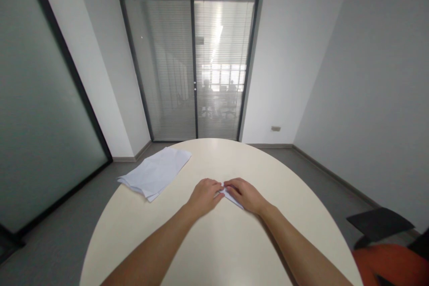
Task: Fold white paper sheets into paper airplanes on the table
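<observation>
Pale table point(214, 250) bears papers point(157, 172) near left hand point(203, 197).

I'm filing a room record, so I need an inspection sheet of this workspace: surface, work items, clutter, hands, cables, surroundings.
Surface: pale table with a curved edge.
Work items: small white paper piece, partly hidden by the hands.
Clutter: loose white sheets, overlapping one another, at the table's far left edge.
Hands: left hand and right hand both touch the paper piece.
Cables: nothing seen.
Surroundings: orange-and-black chair at right; glass panels with blinds ahead.
</observation>
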Demonstrator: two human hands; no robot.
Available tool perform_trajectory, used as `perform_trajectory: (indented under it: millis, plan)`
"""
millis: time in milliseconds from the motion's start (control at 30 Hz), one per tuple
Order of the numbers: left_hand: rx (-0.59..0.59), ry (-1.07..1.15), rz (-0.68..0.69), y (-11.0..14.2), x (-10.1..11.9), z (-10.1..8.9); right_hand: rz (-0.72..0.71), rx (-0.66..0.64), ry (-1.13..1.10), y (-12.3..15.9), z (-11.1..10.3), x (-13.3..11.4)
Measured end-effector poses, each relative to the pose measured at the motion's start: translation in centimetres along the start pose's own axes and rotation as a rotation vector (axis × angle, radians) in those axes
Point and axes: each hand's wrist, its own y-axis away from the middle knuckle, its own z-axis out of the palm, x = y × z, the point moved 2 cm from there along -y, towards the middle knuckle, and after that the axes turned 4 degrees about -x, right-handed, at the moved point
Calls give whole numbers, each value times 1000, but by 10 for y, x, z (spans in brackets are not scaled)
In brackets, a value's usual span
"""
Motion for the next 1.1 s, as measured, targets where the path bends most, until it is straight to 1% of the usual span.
perform_trajectory:
  millis: [100,200,333,400,533,600,667,767,933,1100]
  plan:
    - [-1,-88,-23,-1,3,-4,8,0,16,1,-3,-6]
    - [-12,-151,-59,-2,3,-4,44,15,5,1,-3,-5]
    - [-36,-191,-132,-3,1,-3,102,50,-146,1,-1,3]
    - [-40,-185,-162,-3,1,-4,120,92,-222,0,0,6]
    - [-21,-143,-242,-2,0,-7,88,194,-363,-1,5,12]
    - [-8,-130,-284,-1,0,-9,63,191,-447,-2,9,15]
    - [4,-112,-309,-1,0,-9,41,176,-483,-2,11,16]
    - [32,-60,-337,-1,-1,-8,31,157,-428,-2,11,15]
    - [102,33,-419,-1,-10,-1,62,101,-279,-2,8,11]
    - [140,130,-471,-2,-23,8,-11,37,-147,-2,5,8]
